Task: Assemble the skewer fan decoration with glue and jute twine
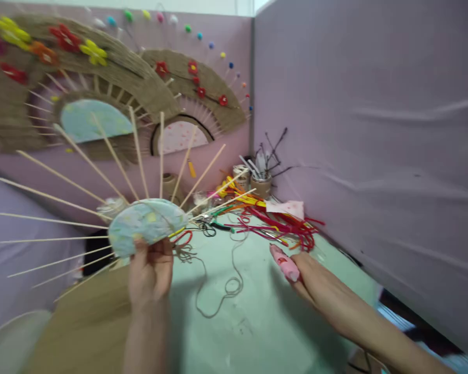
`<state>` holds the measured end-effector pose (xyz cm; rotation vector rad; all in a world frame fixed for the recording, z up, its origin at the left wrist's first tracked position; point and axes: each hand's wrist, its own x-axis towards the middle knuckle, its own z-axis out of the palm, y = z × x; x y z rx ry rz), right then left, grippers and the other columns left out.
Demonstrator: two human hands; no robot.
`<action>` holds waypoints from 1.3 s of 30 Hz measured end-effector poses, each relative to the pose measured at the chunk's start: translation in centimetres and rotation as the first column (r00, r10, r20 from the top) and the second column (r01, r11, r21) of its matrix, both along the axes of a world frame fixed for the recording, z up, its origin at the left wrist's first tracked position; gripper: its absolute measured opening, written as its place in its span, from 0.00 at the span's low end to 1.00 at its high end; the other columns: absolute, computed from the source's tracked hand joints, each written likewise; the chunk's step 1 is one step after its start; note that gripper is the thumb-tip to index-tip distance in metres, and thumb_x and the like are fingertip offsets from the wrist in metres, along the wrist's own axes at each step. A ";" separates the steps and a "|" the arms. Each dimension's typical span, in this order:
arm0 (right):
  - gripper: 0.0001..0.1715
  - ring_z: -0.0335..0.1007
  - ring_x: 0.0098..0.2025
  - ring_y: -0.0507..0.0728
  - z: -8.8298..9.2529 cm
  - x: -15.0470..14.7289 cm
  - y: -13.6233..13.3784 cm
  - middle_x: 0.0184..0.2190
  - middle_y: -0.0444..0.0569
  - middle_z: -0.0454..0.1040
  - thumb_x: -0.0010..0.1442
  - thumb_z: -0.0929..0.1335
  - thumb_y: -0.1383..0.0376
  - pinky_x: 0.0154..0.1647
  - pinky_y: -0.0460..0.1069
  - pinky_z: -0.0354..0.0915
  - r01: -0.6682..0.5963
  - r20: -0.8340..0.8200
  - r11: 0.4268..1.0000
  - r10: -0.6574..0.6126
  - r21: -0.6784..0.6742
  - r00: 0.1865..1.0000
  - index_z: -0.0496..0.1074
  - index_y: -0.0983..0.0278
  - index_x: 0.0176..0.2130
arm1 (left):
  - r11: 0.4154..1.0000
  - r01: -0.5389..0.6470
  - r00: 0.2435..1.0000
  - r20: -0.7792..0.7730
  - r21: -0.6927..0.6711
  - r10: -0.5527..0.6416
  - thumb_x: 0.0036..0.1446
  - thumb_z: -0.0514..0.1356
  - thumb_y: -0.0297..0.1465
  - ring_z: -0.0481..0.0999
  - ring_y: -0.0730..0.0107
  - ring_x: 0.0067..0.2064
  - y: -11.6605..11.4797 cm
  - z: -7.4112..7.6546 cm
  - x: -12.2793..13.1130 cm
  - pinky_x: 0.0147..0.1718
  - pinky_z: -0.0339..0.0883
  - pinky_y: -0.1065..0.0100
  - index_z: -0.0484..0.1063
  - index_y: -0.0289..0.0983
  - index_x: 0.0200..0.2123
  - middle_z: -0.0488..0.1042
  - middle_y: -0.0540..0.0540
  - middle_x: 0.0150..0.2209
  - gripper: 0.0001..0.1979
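Head view: left hand (pixel 152 267) pinches the lower edge of a pale blue patterned half-round fan base (pixel 140 224), thumb in front, fingers mostly behind. Thin pale wooden sticks (pixel 162 156) radiate from the base; it's held up over the left side of the pale green desk (pixel 226 345), near a flat brown sheet (pixel 81 322). Right hand (pixel 308 275) is closed around a small pink glue-gun-like tool (pixel 284 264), over the right side of the desk, well apart from the fan base. Containers: brown round pot (pixel 261 187) at the back corner holds upright pale rods and dark knobbly twigs. Pale patterned cup (pixel 241 179) just left of it, contents too blurred to tell. Brown upright cylinder (pixel 169 184) further left, can't tell if it's a pot or a spool. Clear squat jar (pixel 111 208) behind the sticks at left, partly covered, contents unreadable. In front of the pot and cup: loose heap of red fuzzy stems (pixel 296 228), yellow ones toward the cup, beside green-and-black-handled pliers (pixel 223 227). Grey-brown string (pixel 236 285) loops on the desk between the hands. Two large brown fan panels (pixel 218 111) with flowers hang on the pink back wall (pixel 230 156).
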<state>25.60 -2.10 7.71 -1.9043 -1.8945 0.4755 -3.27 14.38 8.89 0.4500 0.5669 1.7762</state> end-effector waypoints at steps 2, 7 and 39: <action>0.12 0.70 0.34 0.60 -1.7 1.1 -1.9 0.34 0.54 0.73 0.66 0.59 0.62 0.36 0.53 0.67 0.114 0.096 0.993 -0.112 -0.017 0.989 0.66 0.61 0.32 | 0.999 -0.007 1.000 0.016 -0.034 0.008 0.62 0.60 0.33 0.82 0.74 0.38 -0.1 0.6 0.5 0.41 0.76 0.74 0.76 0.42 0.42 0.83 0.52 0.38 0.06; 0.08 0.73 0.39 0.65 -5.6 4.4 -2.9 0.35 0.60 0.74 0.63 0.63 0.67 0.41 0.55 0.66 0.377 0.440 0.924 -0.312 -0.066 0.842 0.70 0.67 0.36 | 0.995 -0.006 0.999 0.039 -0.101 0.010 0.66 0.54 0.30 0.82 0.74 0.35 -0.4 1.6 1.2 0.43 0.76 0.72 0.76 0.38 0.39 0.83 0.51 0.34 0.10; 0.15 0.58 0.22 0.49 3.9 -13.7 15.0 0.21 0.38 0.65 0.52 0.72 0.54 0.23 0.45 0.55 -0.047 -0.953 0.980 0.197 0.191 0.232 0.69 0.62 0.31 | 0.970 -0.176 0.946 -0.244 0.165 0.213 0.42 0.73 0.28 0.79 0.68 0.42 -0.8 0.6 -0.7 0.48 0.69 0.66 0.79 0.42 0.35 0.82 0.50 0.36 0.14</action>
